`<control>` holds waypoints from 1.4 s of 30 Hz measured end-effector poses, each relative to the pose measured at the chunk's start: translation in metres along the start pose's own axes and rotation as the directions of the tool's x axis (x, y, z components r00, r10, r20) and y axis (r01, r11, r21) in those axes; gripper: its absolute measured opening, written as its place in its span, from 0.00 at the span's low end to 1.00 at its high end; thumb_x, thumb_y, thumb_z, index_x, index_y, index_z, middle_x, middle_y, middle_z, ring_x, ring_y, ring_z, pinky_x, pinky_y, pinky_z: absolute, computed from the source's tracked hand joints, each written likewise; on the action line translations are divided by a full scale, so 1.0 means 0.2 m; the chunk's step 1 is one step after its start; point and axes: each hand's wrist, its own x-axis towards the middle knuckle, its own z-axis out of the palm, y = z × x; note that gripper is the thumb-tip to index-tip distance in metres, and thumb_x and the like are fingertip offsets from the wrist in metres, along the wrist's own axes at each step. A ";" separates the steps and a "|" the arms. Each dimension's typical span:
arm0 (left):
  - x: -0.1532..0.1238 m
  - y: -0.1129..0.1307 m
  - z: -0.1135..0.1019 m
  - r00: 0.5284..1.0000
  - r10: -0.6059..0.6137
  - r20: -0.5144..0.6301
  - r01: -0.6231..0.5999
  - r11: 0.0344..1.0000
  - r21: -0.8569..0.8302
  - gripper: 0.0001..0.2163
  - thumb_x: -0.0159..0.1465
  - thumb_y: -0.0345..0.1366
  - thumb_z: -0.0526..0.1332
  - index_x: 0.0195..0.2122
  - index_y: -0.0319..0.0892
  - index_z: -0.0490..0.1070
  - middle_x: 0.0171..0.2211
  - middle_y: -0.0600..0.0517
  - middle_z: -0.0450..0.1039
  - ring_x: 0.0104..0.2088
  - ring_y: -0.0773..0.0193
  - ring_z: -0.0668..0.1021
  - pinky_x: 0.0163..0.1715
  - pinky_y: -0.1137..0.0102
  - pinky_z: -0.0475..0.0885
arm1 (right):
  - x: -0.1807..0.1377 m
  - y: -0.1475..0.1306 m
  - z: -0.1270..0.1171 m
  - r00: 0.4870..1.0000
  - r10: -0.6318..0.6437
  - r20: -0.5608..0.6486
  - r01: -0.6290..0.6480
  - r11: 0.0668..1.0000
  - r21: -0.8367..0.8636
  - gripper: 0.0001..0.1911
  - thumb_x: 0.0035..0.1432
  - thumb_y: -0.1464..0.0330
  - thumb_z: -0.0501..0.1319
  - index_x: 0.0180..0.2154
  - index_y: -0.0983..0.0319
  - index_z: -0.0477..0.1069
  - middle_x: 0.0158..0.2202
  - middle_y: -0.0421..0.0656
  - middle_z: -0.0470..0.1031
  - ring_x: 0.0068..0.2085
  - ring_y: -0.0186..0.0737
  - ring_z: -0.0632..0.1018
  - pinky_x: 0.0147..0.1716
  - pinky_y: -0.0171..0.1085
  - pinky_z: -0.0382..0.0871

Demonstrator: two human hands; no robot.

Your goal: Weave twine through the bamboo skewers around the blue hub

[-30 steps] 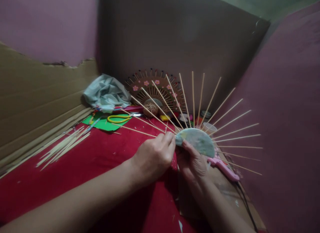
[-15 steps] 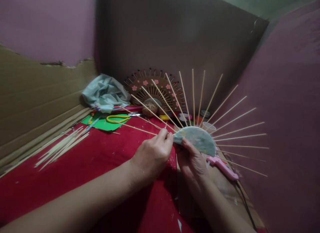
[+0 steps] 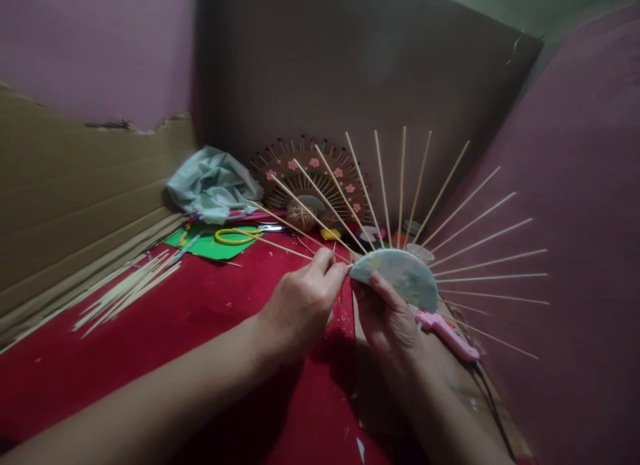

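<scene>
My right hand (image 3: 387,315) grips a pale blue fabric-covered half disc (image 3: 400,275) by its lower edge, thumb on the front face. Thin wooden sticks (image 3: 403,185) fan out from the curved rim of the half disc, spread from left to right. My left hand (image 3: 307,298) is closed at the left corner of the half disc, fingers pinched round the base of a wooden stick (image 3: 280,246) that points left. The fingertips hide where that stick meets the half disc.
A pink glue gun (image 3: 447,335) lies right of my right hand. Loose sticks (image 3: 127,288) rest on the red cloth (image 3: 190,372) at left. Behind are yellow-handled scissors (image 3: 237,236), green sheet (image 3: 205,248), twine ball (image 3: 301,216), crumpled cloth (image 3: 215,185) and a flowered fan piece (image 3: 315,175).
The half disc with its sticks has shifted slightly right and tilted a little. My left hand stays pinched at its left corner, and my right hand keeps its hold.
</scene>
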 end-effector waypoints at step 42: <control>-0.03 -0.59 -0.06 0.835 -0.507 0.214 0.481 0.861 0.166 0.09 0.49 0.22 0.56 0.29 0.38 0.74 0.35 0.43 0.71 0.42 0.54 0.71 0.43 0.61 0.65 | 0.10 0.03 0.08 0.994 0.095 -0.052 -0.088 0.988 0.128 0.13 0.42 0.80 0.65 0.32 0.60 0.70 0.27 0.35 0.76 0.31 0.33 0.76 0.36 0.36 0.73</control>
